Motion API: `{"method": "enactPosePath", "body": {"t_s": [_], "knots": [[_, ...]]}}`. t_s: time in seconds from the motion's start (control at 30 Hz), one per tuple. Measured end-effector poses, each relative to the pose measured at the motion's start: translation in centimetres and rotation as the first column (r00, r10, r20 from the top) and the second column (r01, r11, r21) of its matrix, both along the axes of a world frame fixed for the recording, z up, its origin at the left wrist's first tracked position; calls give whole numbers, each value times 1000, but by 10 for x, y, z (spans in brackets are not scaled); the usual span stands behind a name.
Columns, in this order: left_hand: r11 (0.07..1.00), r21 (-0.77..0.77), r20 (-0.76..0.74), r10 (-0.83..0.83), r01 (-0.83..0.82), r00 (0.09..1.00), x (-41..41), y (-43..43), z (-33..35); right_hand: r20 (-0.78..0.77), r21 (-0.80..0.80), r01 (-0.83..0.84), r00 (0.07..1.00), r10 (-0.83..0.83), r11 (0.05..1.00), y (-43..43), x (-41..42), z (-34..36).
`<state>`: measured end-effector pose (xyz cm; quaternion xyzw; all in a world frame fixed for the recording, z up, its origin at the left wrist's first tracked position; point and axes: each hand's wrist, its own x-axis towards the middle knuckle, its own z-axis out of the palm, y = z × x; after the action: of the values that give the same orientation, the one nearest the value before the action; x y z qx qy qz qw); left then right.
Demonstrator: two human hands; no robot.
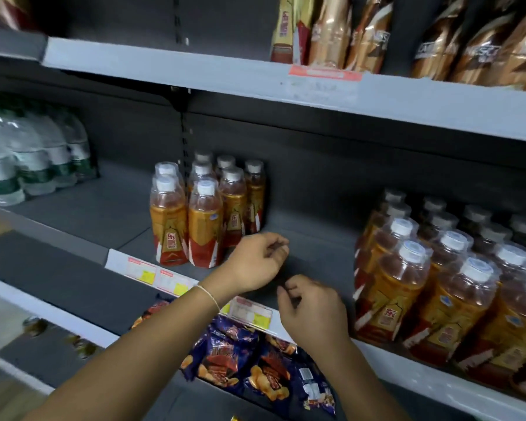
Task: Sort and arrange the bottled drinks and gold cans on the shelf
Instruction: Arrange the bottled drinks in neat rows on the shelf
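A cluster of orange drink bottles (205,214) with white caps stands on the dark middle shelf (313,241), left of centre. A larger block of the same bottles (438,287), wrapped in clear film, fills the shelf's right side. Gold cans and gold bottles (331,31) line the upper shelf. My left hand (255,262) hovers just right of the cluster's front bottles, fingers loosely curled, holding nothing. My right hand (313,311) is over the shelf's front edge in the gap between the two groups, fingers also loosely curled and empty.
Clear water bottles (28,159) with green labels stand at the shelf's far left. Blue snack bags (255,360) lie on the shelf below my arms. Price tags (173,281) run along the front rail. Bare shelf lies between the two bottle groups.
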<state>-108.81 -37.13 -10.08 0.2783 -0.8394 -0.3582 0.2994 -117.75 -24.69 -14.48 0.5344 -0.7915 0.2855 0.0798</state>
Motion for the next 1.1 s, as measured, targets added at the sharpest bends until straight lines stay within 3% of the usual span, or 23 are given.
{"method": "enactPosePath", "body": {"t_s": [0.13, 0.23, 0.43, 0.67, 0.83, 1.1], "knots": [[983, -114, -18, 146, -147, 989, 57, -34, 8, 86, -12, -42, 995, 43, 999, -46, 29, 1], [965, -100, 83, 251, -243, 964, 92, -58, 14, 166, -17, -53, 985, 55, 998, -81, 45, -2], [977, -72, 333, 212, -199, 919, 136, -96, 14, 310, -21, -67, 948, 70, 998, -137, 61, -3], [998, 12, 259, 61, -66, 964, 143, -116, -1, 556, -97, -69, 824, 112, 993, -175, 71, -1], [997, 80, 227, -16, -2, 974, 140, -119, -13, 630, -165, -56, 763, 149, 985, -179, 67, -5], [960, 271, 70, -92, 70, 993, 103, -102, -23, 587, -197, 4, 801, 114, 980, -133, 43, -8]]}}
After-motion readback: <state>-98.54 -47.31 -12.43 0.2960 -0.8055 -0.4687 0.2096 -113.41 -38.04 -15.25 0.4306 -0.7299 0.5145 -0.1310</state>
